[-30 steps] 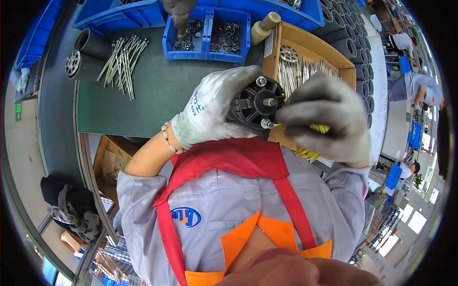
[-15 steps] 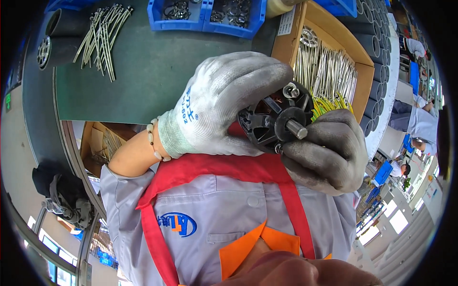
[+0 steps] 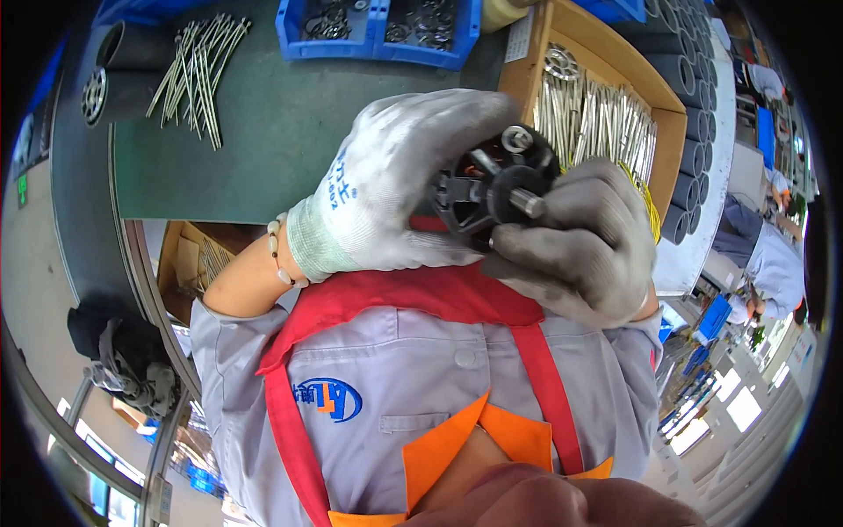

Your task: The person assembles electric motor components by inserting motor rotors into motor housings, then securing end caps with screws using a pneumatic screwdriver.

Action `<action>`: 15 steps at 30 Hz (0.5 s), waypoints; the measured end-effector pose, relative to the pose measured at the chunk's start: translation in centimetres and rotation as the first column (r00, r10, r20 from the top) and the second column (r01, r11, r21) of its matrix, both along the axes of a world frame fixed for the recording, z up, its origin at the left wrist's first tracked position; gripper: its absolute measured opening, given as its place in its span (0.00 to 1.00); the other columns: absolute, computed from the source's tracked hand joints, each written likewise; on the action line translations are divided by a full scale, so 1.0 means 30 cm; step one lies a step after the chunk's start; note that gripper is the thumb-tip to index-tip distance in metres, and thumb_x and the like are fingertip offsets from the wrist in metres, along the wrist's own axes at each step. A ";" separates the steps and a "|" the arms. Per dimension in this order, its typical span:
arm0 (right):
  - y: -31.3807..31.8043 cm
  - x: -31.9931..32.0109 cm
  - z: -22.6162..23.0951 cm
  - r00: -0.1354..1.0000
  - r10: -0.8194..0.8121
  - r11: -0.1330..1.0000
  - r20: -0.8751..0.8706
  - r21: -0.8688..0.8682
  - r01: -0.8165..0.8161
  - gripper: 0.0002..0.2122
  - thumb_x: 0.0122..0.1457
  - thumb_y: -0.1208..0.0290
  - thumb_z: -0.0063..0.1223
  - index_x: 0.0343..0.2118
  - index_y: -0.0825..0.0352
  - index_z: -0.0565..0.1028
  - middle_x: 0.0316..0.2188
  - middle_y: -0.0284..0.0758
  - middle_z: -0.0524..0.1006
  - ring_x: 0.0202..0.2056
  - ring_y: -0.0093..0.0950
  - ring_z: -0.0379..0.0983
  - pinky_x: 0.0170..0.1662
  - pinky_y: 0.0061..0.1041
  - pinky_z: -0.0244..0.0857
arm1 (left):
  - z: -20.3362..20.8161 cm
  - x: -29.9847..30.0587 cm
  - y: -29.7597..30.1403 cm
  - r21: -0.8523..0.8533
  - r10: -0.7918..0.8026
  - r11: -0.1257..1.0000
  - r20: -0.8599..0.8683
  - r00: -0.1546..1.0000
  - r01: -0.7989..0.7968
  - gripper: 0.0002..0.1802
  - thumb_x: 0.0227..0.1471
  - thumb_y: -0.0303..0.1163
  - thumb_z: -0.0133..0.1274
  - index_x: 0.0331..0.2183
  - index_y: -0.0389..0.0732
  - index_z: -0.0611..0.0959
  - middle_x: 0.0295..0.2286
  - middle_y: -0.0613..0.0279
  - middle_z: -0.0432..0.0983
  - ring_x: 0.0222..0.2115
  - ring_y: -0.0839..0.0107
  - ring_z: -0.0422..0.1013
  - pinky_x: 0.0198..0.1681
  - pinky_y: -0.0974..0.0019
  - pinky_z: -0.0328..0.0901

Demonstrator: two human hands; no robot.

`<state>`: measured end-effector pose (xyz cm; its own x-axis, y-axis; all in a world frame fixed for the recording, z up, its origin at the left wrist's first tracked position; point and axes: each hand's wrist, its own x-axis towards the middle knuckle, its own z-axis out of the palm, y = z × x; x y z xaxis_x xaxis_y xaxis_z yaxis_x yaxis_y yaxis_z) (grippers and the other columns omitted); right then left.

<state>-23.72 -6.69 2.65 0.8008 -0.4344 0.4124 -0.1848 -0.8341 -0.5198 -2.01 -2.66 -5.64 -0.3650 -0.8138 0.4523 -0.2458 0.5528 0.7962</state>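
My left hand, in a white knit glove, wraps round a black motor in front of my chest. A silver shaft sticks out of the motor's round hub toward the right. At the spoked end cap's upper edge sits a silver bolt. My right hand, in a grey-smeared glove, is closed, its fingertips against the lower edge of the cap beside the shaft. What those fingers pinch is hidden. Yellow-green wires show behind the right hand.
A cardboard box of long metal rods stands beyond my right hand. Blue bins with small rings sit at the back of the green bench. Loose long bolts and black tubes lie left; grey tubes are stacked right.
Both hands and the motor have shifted slightly left and up. My right hand has turned a little, and fewer of the yellow-green wires show beside it.
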 end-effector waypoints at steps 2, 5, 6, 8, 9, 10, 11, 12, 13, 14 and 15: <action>0.004 -0.024 -0.016 0.998 0.056 0.998 -0.011 0.037 -0.056 0.20 0.34 0.66 0.73 0.34 0.63 0.80 0.30 0.33 0.71 0.29 0.31 0.69 0.30 0.29 0.63 | -0.011 0.002 0.003 0.027 -0.018 0.999 -0.048 0.999 0.019 0.58 0.30 0.55 0.71 0.58 0.33 0.66 0.55 0.43 0.66 0.54 0.48 0.65 0.58 0.51 0.58; 0.010 -0.028 -0.025 1.000 0.027 0.999 0.014 0.031 -0.027 0.21 0.33 0.65 0.73 0.34 0.61 0.79 0.30 0.32 0.72 0.30 0.32 0.71 0.31 0.30 0.64 | 0.013 -0.018 0.009 0.069 0.075 0.995 -0.010 0.997 -0.074 0.50 0.29 0.48 0.69 0.52 0.31 0.72 0.49 0.43 0.71 0.51 0.43 0.68 0.55 0.48 0.61; 0.006 -0.030 -0.020 1.000 0.008 0.999 0.010 0.039 -0.008 0.20 0.32 0.65 0.73 0.33 0.59 0.79 0.29 0.30 0.73 0.30 0.33 0.72 0.29 0.32 0.66 | 0.014 -0.023 0.001 0.053 0.068 0.996 -0.005 0.998 -0.068 0.50 0.29 0.48 0.69 0.52 0.31 0.72 0.49 0.43 0.71 0.51 0.43 0.68 0.55 0.48 0.61; -0.013 -0.044 0.021 0.996 0.061 0.996 -0.061 0.072 -0.056 0.21 0.33 0.66 0.72 0.35 0.59 0.79 0.31 0.30 0.73 0.33 0.33 0.72 0.33 0.32 0.66 | 0.024 -0.030 -0.008 0.120 0.030 0.993 -0.128 0.991 -0.015 0.55 0.25 0.49 0.73 0.53 0.31 0.70 0.50 0.42 0.70 0.52 0.44 0.66 0.56 0.49 0.60; -0.024 -0.053 0.039 0.983 0.120 0.987 -0.138 0.122 -0.104 0.22 0.33 0.67 0.71 0.38 0.58 0.79 0.33 0.31 0.73 0.36 0.34 0.72 0.36 0.33 0.67 | 0.032 -0.034 -0.003 0.105 0.023 0.994 -0.121 0.992 -0.011 0.55 0.25 0.49 0.73 0.53 0.31 0.70 0.50 0.42 0.70 0.52 0.44 0.66 0.56 0.49 0.60; -0.032 -0.061 0.044 0.970 0.155 0.985 -0.187 0.100 -0.138 0.24 0.36 0.70 0.68 0.42 0.58 0.78 0.36 0.31 0.73 0.39 0.34 0.71 0.40 0.33 0.68 | 0.042 -0.041 0.014 0.132 0.061 0.990 -0.157 0.986 -0.040 0.56 0.23 0.48 0.74 0.54 0.32 0.70 0.50 0.41 0.69 0.52 0.44 0.66 0.55 0.49 0.61; -0.040 -0.065 0.042 0.971 0.152 0.987 -0.183 0.085 -0.138 0.24 0.36 0.70 0.68 0.42 0.58 0.78 0.36 0.31 0.73 0.39 0.34 0.71 0.40 0.33 0.68 | 0.048 -0.049 0.024 0.159 0.099 0.985 -0.193 0.976 -0.068 0.58 0.21 0.47 0.76 0.54 0.32 0.69 0.51 0.40 0.68 0.52 0.44 0.66 0.55 0.49 0.61; -0.049 -0.067 0.036 0.963 0.174 0.985 -0.204 0.052 -0.167 0.23 0.37 0.71 0.66 0.42 0.59 0.78 0.36 0.31 0.73 0.39 0.34 0.72 0.41 0.33 0.68 | 0.045 -0.064 0.023 0.129 0.140 0.984 -0.163 0.977 -0.119 0.59 0.19 0.45 0.77 0.54 0.33 0.68 0.48 0.42 0.69 0.49 0.47 0.69 0.52 0.51 0.64; -0.058 -0.068 0.038 0.954 0.200 0.979 -0.222 0.018 -0.202 0.23 0.38 0.73 0.65 0.43 0.59 0.78 0.36 0.32 0.73 0.38 0.35 0.72 0.41 0.33 0.68 | 0.048 -0.088 0.030 0.111 0.144 0.986 -0.156 0.977 -0.128 0.59 0.19 0.45 0.77 0.54 0.33 0.68 0.48 0.42 0.69 0.49 0.47 0.69 0.52 0.51 0.64; -0.055 -0.062 0.048 0.952 0.204 0.979 -0.227 0.030 -0.202 0.22 0.40 0.75 0.63 0.44 0.59 0.78 0.35 0.33 0.73 0.38 0.35 0.72 0.42 0.33 0.68 | 0.047 -0.114 0.044 0.172 0.213 0.969 -0.217 0.953 -0.178 0.57 0.20 0.43 0.77 0.53 0.33 0.69 0.47 0.44 0.70 0.47 0.49 0.70 0.51 0.53 0.65; -0.062 -0.056 0.060 0.952 0.215 0.976 -0.220 0.009 -0.218 0.22 0.40 0.75 0.63 0.44 0.59 0.78 0.35 0.33 0.73 0.38 0.35 0.72 0.42 0.33 0.68 | 0.040 -0.131 0.048 0.234 0.286 0.946 -0.273 0.919 -0.224 0.55 0.20 0.42 0.77 0.52 0.33 0.69 0.45 0.46 0.71 0.45 0.51 0.71 0.49 0.55 0.66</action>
